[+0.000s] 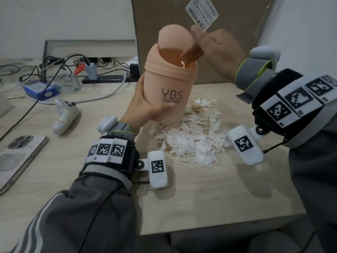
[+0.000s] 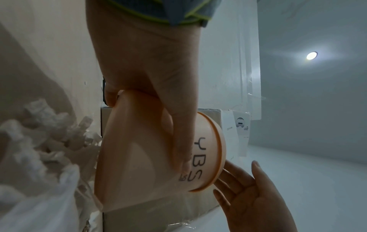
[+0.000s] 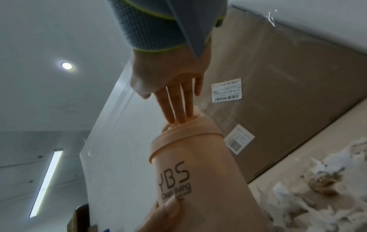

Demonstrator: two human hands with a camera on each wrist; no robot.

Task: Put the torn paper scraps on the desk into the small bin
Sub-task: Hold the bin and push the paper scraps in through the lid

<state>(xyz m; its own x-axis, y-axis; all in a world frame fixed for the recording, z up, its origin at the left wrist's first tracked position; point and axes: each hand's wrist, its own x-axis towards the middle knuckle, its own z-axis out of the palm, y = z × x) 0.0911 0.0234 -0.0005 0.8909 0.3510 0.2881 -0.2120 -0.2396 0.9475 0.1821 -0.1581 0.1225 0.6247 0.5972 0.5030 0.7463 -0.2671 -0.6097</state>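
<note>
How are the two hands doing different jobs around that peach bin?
The left hand grips the bin low on its body, fingers and thumb wrapped round it; the right hand is up at the top, straight fingers poking into the opening under the swing lid. The left carries the bin off the desk; the right carries nothing visible. Both wear wrist straps.

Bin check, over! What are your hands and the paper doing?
Left hand grips small peach plastic bin, lifted. Right hand fingers straight, pushing into swing lid. Torn white paper scraps piled on desk. Nothing blocking.
</note>
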